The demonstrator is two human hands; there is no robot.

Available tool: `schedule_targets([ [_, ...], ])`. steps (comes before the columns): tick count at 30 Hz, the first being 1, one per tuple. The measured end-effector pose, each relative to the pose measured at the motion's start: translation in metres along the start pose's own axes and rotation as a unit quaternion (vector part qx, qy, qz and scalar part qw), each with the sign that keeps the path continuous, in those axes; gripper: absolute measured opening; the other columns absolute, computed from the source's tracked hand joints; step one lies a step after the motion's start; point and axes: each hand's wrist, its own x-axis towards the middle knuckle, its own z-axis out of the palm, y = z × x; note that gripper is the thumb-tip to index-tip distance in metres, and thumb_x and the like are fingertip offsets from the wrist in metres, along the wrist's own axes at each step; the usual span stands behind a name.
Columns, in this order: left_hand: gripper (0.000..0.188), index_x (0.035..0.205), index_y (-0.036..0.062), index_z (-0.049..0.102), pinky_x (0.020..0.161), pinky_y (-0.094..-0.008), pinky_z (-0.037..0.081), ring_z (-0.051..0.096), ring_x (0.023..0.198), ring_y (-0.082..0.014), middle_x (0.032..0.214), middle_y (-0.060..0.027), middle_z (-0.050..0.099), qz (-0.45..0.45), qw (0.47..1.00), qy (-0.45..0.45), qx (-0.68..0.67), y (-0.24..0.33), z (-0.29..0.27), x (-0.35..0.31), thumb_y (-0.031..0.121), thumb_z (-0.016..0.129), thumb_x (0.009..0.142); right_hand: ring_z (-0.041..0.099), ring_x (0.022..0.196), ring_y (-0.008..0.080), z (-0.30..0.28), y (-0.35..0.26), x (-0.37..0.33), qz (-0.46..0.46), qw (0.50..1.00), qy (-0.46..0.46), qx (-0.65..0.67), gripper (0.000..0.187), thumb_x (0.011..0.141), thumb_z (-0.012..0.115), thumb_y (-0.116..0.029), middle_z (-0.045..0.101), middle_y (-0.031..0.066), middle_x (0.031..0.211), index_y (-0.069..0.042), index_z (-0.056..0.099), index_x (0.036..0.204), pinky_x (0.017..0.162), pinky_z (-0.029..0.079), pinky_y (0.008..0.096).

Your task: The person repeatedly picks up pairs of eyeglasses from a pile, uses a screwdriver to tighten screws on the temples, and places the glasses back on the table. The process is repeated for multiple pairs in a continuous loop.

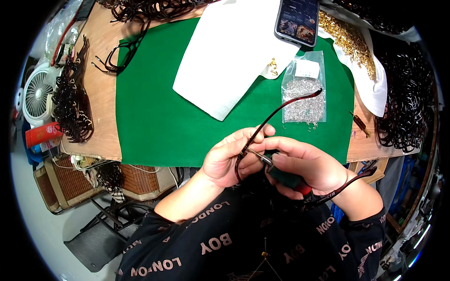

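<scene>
Nearest the body, both hands meet just off the near edge of the green mat [159,117], over the lap. The left hand [232,159] is closed around the front of a dark tortoiseshell eyeglass frame [240,161], thumb and fingers clamped on it near the hinge. One temple arm [286,107] rises from that grip and slants up and right over the mat, its tip ending above the clear bag of small silver screws [303,100]. The right hand [304,166] is wrapped shut on a screwdriver [262,158] with a red-ended handle, its metal shaft pointing left into the hinge beside the left thumb. A second temple arm [349,185] juts out to the right past the right wrist, beyond the table's edge.

The mat's near edge runs almost flush with the wooden table edge [93,150]. The widest open stretch of green lies left of the hands and toward the mat's centre. Further back, a white cloth [225,61] overlaps the mat's far side, with a few gold hinge pieces [272,63] at its right corner. A phone [297,18] lies on the cloth's far edge, next to a spread of gold hardware [349,40] on another white cloth. A small tool [360,124] rests on bare wood right of the mat. Piles of dark frames [405,103] crowd the right rim, and more temple arms [72,100] crowd the left, beside a small white fan [38,96].
</scene>
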Motion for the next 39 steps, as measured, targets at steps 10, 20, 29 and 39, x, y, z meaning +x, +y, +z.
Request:
schedule_targets([
  [10,0.035,0.106,-0.0013,0.054,0.056,-0.0255,0.043,0.053,0.076,-0.0165,0.115,-0.0052,0.042,-0.009,0.999,-0.024,-0.025,-0.002,-0.004,0.001,0.026,0.057,0.085,0.047,0.044,0.0092,0.0,0.006,-0.001,-0.004,1.0,0.01,0.025,0.029,0.095,0.04,-0.016,0.052,0.0035,0.071,-0.007,0.043,0.123,0.037,0.032,0.0173],
  [20,0.033,0.108,-0.0033,0.053,0.058,-0.03,0.046,0.054,0.077,-0.0214,0.113,-0.008,0.041,-0.026,0.999,-0.029,0.007,-0.003,0.003,0.001,0.024,0.05,0.089,0.055,0.051,0.0085,-0.006,0.007,-0.002,0.0,0.994,0.041,-0.103,0.026,0.091,0.049,-0.015,0.059,0.0032,0.083,-0.009,0.049,0.117,0.04,0.035,0.0152],
  [29,0.03,0.113,-0.0016,0.051,0.043,-0.0207,0.026,0.027,0.051,-0.0068,0.113,-0.0072,0.043,0.222,0.97,0.003,0.096,0.093,0.007,-0.053,0.019,0.042,0.094,0.055,0.064,0.0273,-0.023,0.017,-0.019,-0.227,0.638,0.295,-0.674,0.034,0.079,0.06,-0.006,0.052,0.0122,0.078,-0.009,0.055,0.112,0.058,0.045,0.0343],
  [39,0.031,0.111,0.0013,0.057,0.096,-0.0365,0.034,0.047,0.111,-0.027,0.117,-0.0151,0.052,0.334,0.35,0.276,0.83,0.091,0.046,-0.044,0.014,0.055,0.083,0.056,0.06,0.0293,-0.019,0.016,-0.02,-0.16,0.567,0.287,-0.756,0.034,0.084,0.054,-0.014,0.049,0.0139,0.074,-0.012,0.053,0.117,0.052,0.048,0.0362],
])
